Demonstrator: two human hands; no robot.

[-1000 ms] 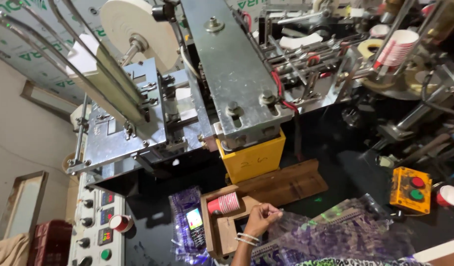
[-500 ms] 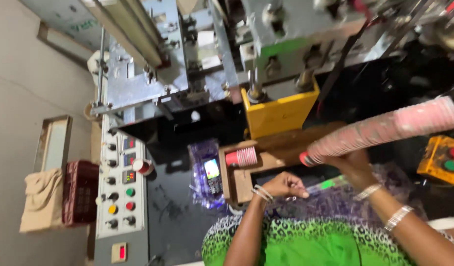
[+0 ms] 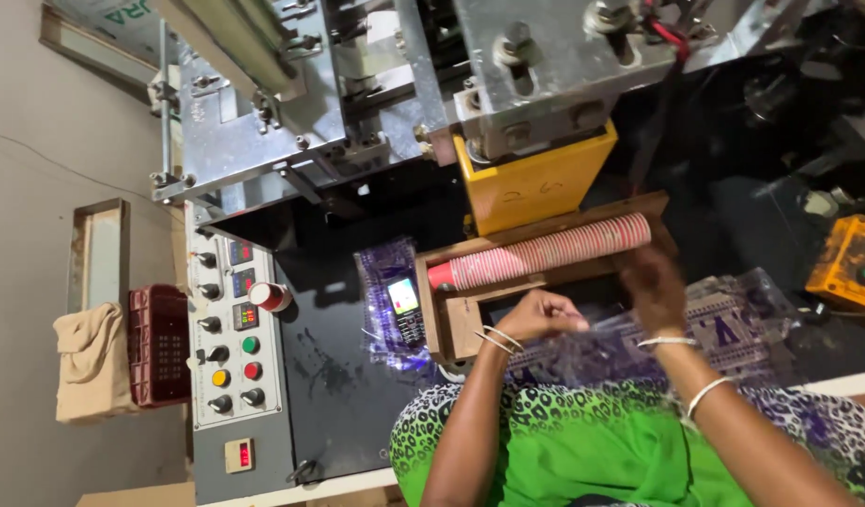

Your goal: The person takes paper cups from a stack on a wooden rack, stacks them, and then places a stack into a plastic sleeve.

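Item: long pink stack of nested paper cups, now lying in the wooden trough at twelve o'clock, no longer being lifted. Right hand is resting at its end, grip unclear. Left hand is pinching clear printed plastic sleeve.

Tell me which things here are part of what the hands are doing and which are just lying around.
In hand:
- stack of pink paper cups, lying in the wooden tray
- right hand at the stack's end
- left hand on the clear printed plastic bag

Lying about:
- mobile phone
- single cup on the control panel
- cloth
- yellow button box
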